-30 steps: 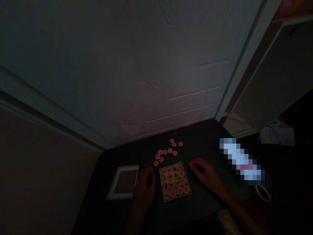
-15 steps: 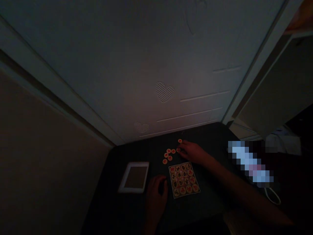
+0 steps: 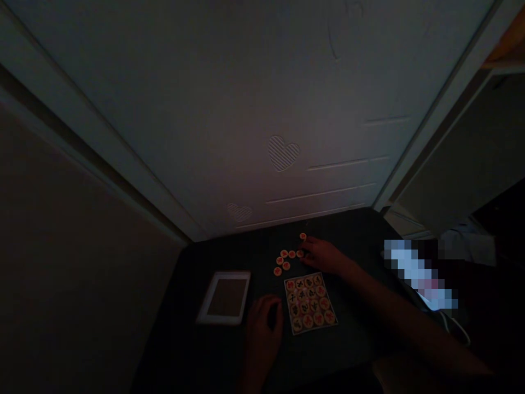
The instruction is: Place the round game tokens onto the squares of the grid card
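Note:
In the head view my right hand reaches over the dark table, its fingertips beside a Chinese chess piece with red lettering. The fingers are slightly apart, and I see nothing gripped between them. Just above the index finger lies another red-lettered piece. Several more loose pieces form a bent row to the left. My left hand rests loosely curled, with a gap between thumb and fingers and no object visible in it. To its right, a square box is filled with rows of red and black pieces.
Left of my left hand lies a pale-rimmed rectangular lid or tray with a brown inside. A white panel with embossed hearts rises behind the dark table. At the right is a bright pixelated object with a cord. The light is dim.
My right hand has drawn back slightly from the piece at its fingertips, which now shows more fully. My left hand stays beside the box. The view has shifted slightly.

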`<state>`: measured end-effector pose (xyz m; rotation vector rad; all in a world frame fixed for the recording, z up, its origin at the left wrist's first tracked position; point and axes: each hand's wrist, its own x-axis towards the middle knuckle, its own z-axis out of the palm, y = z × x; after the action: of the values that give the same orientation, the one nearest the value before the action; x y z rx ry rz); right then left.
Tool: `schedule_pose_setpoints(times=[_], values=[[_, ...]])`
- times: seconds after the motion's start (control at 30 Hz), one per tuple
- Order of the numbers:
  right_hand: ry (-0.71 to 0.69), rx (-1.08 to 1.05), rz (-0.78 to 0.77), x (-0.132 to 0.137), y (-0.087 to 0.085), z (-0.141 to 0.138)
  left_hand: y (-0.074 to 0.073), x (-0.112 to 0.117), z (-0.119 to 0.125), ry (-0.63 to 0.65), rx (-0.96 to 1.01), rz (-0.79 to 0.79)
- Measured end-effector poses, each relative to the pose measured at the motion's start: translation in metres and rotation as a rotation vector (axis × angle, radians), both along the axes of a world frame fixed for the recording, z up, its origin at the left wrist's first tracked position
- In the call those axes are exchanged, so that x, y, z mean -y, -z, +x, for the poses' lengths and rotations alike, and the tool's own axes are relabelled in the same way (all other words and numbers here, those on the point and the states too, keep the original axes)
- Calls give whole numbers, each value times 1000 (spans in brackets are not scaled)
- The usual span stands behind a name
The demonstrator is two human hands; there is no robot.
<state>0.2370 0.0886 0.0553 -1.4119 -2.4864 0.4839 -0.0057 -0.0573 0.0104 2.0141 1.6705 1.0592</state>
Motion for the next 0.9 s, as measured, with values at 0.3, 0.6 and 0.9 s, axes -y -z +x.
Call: schedule_pose_setpoints(times=[0.3, 0.6, 0.9], values=[[-38, -140, -39, 5, 8, 19, 2, 1, -1, -22, -5, -17], [2, -280, -30, 31, -7, 36, 5, -1, -3, -35, 28, -12], [-63, -325, -43, 70, -18, 28, 9, -3, -4, -40, 35, -2]])
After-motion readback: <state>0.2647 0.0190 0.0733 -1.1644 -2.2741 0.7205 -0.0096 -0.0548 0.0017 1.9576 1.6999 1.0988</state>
